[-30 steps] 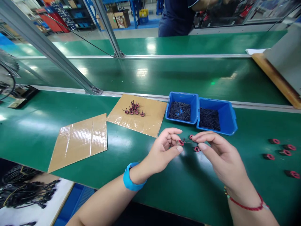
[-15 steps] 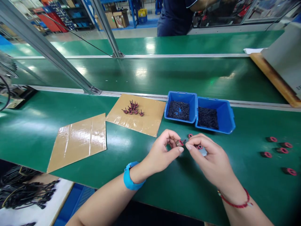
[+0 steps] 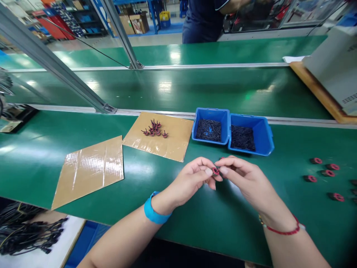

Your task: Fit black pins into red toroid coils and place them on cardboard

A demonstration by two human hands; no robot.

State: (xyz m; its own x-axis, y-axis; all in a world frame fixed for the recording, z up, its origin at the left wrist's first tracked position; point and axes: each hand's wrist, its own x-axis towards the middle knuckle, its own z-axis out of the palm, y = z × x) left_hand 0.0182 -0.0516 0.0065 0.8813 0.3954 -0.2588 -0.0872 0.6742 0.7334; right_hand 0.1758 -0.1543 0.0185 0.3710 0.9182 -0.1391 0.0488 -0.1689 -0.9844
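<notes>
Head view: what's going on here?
The left hand holds a small coil, and the right hand's fingertips meet beside it; what they pinch is too small to tell. More coils stand at right, others lie on cardboard. Two blue bins of dark pieces sit beyond the hands.

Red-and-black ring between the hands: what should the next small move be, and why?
Probably the left hand should steady the red-and-black ring while the right hand makes a small adjustment at its nearer edge. The left thumb and fingers hold the ring, and the right hand's thumb and forefinger reach close beside it; whether they pinch anything is hidden.
</notes>
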